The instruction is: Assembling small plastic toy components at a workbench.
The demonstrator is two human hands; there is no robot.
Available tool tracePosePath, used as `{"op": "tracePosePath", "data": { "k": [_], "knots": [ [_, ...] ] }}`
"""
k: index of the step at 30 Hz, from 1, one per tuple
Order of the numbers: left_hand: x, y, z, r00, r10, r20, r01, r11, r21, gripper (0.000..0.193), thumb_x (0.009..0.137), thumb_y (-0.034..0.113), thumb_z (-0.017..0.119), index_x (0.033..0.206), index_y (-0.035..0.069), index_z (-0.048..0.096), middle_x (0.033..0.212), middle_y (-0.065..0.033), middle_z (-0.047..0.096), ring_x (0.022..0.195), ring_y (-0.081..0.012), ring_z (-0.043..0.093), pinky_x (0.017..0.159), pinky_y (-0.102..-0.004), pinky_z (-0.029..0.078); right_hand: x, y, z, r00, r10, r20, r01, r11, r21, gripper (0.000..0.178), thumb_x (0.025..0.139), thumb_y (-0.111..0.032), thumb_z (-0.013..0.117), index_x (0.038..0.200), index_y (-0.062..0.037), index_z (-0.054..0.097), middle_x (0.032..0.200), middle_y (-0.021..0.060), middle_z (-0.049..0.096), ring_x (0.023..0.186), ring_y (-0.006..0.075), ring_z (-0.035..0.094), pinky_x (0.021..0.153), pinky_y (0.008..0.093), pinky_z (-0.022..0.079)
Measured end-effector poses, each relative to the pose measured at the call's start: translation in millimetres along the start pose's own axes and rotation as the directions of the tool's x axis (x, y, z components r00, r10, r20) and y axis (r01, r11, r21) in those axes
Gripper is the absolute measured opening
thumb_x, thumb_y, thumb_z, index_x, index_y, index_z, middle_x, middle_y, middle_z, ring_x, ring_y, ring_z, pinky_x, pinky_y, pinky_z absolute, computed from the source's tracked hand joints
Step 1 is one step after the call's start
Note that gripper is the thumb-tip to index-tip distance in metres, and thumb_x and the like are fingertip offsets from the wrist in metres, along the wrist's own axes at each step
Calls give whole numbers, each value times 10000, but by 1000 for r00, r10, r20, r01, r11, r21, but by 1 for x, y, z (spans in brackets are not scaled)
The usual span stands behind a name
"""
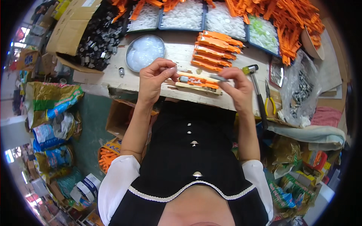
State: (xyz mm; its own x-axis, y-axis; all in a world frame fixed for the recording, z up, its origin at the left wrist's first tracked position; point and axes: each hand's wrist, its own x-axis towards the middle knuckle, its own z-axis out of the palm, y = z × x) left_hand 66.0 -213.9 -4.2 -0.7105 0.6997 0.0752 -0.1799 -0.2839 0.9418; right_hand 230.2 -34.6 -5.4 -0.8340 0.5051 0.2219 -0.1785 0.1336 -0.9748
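Note:
An orange plastic housing with small white and metal parts in it lies in a pale holder near the table's front edge. At its left end is my left hand, thumb and forefinger pinched together; what they hold, if anything, is too small to make out. Over the right end, my right hand grips a slim grey pointed piece whose exact kind I cannot tell. Beyond the holder, several orange housings lie in a row. A round dish of clear, glossy stuff stands beside my left hand.
Trays of small white parts and heaped orange pieces line the back. A carton of black parts stands left. A hammer, yellow-handled pliers and a plastic bag of metal parts lie right.

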Motion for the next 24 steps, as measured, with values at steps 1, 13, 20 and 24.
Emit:
{"op": "tracePosePath", "data": {
  "k": [1,13,20,24],
  "knots": [
    [1,-1,7,1000,-7,17,7,1000,-7,86,799,-24,591,881,-30,617,841,-59,580,691,-133,609,619,-247,508,2,0,7,1000,-19,-9,19,1000,-7,123,726,-20,641,827,-30,572,904,40,584,848,117,524,762,246,394],
    [11,-10,34,993,16,118,-18,1000,14,81,801,-22,600,879,-19,617,856,-66,597,725,-123,609,649,-234,509,4,4,9,994,-103,-27,98,985,-144,160,726,-31,680,830,-37,559,881,44,571,854,135,512,772,249,380],
    [11,-11,42,981,135,138,-157,974,166,96,789,-53,599,881,-29,612,907,-77,570,785,-117,583,686,-221,505,6,2,8,986,-161,-40,141,942,-305,163,712,6,673,804,-23,541,840,52,568,829,150,531,772,269,413],
    [11,-10,47,950,257,179,-303,902,307,113,757,-71,615,863,-31,613,895,-98,601,809,-152,592,691,-243,499,3,4,7,994,-80,-75,62,973,-224,168,714,-31,679,849,-31,580,839,38,572,793,127,512,721,247,394]
  ]
}}
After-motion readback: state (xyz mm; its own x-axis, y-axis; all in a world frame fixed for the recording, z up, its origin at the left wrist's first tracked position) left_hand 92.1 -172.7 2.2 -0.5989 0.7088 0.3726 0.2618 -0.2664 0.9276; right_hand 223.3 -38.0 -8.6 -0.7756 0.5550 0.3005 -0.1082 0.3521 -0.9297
